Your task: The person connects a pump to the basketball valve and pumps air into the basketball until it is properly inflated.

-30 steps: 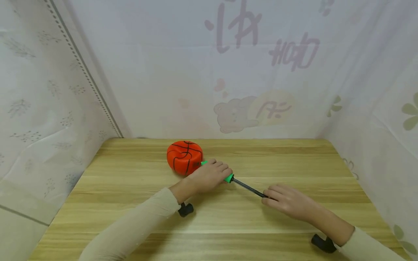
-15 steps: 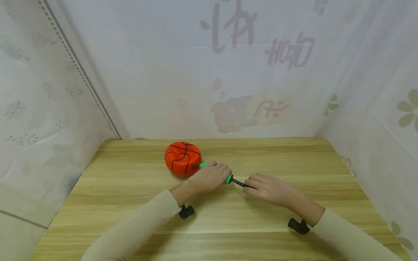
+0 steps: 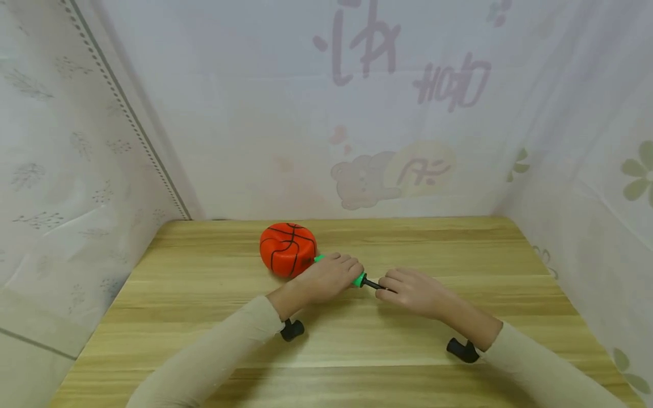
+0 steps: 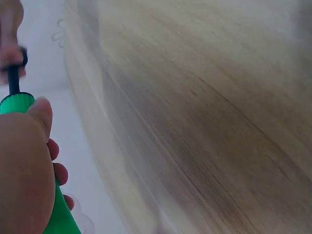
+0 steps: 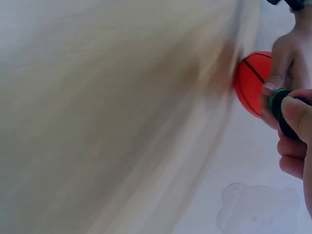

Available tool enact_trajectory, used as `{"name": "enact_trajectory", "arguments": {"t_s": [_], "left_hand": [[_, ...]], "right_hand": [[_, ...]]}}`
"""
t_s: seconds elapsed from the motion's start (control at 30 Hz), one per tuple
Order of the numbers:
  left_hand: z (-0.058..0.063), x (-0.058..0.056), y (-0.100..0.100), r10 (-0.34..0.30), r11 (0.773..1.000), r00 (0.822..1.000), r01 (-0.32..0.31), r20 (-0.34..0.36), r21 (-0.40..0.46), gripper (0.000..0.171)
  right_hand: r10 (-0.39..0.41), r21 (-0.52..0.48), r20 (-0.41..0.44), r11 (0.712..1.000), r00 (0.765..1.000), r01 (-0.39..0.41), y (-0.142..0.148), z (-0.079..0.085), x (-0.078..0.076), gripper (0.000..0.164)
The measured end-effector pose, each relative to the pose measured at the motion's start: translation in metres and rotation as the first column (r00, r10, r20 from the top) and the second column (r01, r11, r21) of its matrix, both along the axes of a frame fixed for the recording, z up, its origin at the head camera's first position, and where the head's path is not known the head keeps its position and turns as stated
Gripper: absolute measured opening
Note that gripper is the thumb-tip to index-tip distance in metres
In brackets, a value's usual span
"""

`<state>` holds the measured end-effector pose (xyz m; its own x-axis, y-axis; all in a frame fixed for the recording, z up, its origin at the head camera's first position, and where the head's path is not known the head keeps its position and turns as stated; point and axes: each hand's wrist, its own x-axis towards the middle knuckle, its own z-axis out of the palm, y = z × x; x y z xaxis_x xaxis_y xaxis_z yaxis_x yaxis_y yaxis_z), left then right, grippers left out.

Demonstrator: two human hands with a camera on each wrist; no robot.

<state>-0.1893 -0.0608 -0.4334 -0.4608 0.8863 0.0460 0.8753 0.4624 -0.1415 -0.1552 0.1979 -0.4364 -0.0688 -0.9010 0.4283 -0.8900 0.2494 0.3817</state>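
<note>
A partly deflated orange-red basketball [image 3: 287, 249] with black lines lies on the table, its top dented in. My left hand [image 3: 330, 279] curls round the green barrel of a hand pump [image 3: 359, 280], whose far end meets the ball's right side; the exact joint is too small to make out. From the barrel's other end comes a short stretch of black rod [image 3: 373, 284]. My right hand [image 3: 413, 292] grips the pump's black handle [image 5: 287, 124], seen close up in the right wrist view. In the left wrist view, fingers wrap the green barrel [image 4: 63, 217].
The wood-grain table [image 3: 204, 283] is bordered by pale printed cloth [image 3: 245, 141] at the back and both sides. A black wrist-worn piece [image 3: 292, 330] hangs under the left wrist, and another black piece [image 3: 462, 350] under the right.
My right hand has moved left toward my left hand, pushing the pump's handle in, so less black rod shows. Left hand and ball stay in nearly the same place.
</note>
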Motion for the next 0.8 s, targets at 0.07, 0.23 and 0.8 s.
{"name": "enact_trajectory", "arguments": {"t_s": [0.07,0.23,0.8], "left_hand": [[0.000,0.000,0.000,-0.004,1.000,1.000,0.004,-0.002,-0.013,0.017],[0.002,0.001,-0.002,-0.006,1.000,1.000,0.006,-0.012,-0.030,0.018],[0.001,-0.001,-0.003,0.015,1.000,1.000,-0.015,-0.001,-0.019,0.017]], "right_hand": [[0.004,0.001,0.012,1.000,1.000,-0.004,0.008,-0.001,0.006,0.041],[0.010,-0.006,0.017,1.000,1.000,-0.010,0.030,-0.003,0.020,0.040],[-0.020,0.024,0.004,1.000,1.000,0.020,0.048,0.000,0.031,0.042]]}}
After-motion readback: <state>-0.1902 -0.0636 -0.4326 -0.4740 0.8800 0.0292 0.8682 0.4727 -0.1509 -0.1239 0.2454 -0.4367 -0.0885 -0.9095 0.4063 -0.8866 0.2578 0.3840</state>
